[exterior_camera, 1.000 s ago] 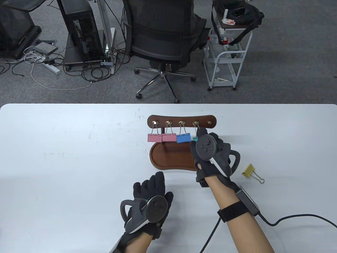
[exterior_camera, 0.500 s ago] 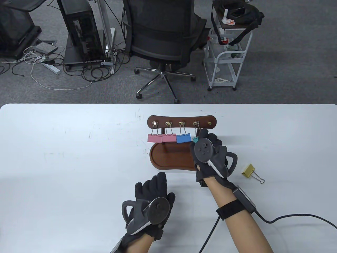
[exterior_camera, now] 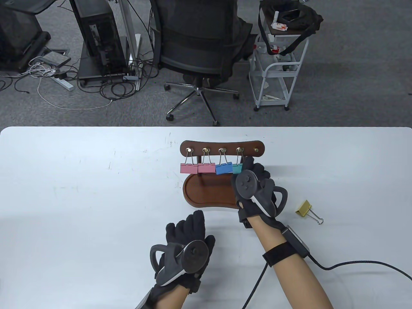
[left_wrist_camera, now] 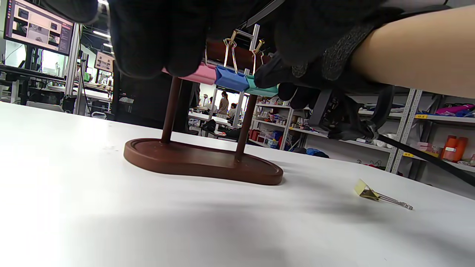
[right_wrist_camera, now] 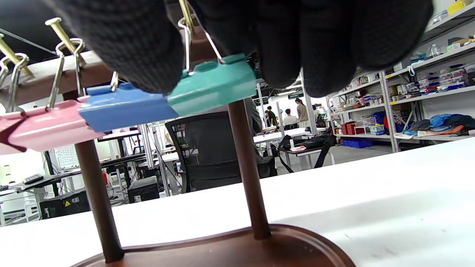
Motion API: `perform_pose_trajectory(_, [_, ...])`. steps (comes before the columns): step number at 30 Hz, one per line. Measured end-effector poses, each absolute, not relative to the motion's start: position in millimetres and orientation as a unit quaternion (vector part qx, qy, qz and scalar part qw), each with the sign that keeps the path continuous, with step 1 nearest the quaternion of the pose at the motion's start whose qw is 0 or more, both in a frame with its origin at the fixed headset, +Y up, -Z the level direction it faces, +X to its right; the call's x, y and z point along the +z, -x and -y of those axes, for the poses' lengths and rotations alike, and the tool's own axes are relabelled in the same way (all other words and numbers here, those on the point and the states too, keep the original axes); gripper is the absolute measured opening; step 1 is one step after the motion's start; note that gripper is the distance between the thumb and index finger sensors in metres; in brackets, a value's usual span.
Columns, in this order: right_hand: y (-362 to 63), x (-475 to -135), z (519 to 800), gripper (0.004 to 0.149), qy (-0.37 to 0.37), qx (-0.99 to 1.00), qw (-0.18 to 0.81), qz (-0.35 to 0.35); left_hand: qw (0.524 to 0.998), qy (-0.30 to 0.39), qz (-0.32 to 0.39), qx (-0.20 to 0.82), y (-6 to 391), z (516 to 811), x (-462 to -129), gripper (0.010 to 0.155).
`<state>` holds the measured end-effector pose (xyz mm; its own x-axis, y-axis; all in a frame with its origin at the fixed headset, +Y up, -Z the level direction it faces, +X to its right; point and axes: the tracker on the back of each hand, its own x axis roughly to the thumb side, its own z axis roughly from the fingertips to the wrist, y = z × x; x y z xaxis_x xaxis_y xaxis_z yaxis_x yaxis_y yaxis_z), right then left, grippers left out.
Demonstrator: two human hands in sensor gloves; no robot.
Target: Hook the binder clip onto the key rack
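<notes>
The brown wooden key rack (exterior_camera: 222, 145) stands mid-table with two pink clips, a blue clip (exterior_camera: 224, 168) and a teal binder clip (exterior_camera: 237, 168) hanging from its brass hooks. The rightmost hook (exterior_camera: 256, 150) is bare. My right hand (exterior_camera: 249, 165) is just right of and behind the teal clip. In the right wrist view the thumb and fingers (right_wrist_camera: 315, 44) stand apart either side of the teal clip's (right_wrist_camera: 211, 83) wire handle, which hangs on its hook. My left hand (exterior_camera: 190, 222) rests open on the table in front of the rack. A yellow binder clip (exterior_camera: 304, 207) lies on the table to the right.
The rack's oval base (exterior_camera: 206, 193) lies between my hands. The yellow clip also shows in the left wrist view (left_wrist_camera: 365, 190), right of the base (left_wrist_camera: 200, 163). A cable (exterior_camera: 354, 265) runs from my right wrist over the table's right front.
My right hand has drawn back toward me and a little left, uncovering more of the teal clip, which stays on its hook. My left hand has crept slightly forward.
</notes>
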<state>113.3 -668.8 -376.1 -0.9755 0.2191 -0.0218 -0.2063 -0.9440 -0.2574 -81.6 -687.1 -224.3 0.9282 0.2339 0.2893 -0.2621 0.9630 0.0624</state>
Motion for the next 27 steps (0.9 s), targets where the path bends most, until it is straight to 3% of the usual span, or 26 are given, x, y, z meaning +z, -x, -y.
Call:
perform_pose_trajectory(12, [-129, -368, 665, 0.081, 0.019, 0.986, 0.121, 0.113, 0.980, -0.051, 0.141, 0.130, 83, 687, -225, 0.079])
perform_pose_trajectory(27, [-181, -330, 634, 0.078, 0.010, 0.980, 0.161, 0.112, 0.980, -0.054, 0.142, 0.128, 83, 687, -224, 0.079])
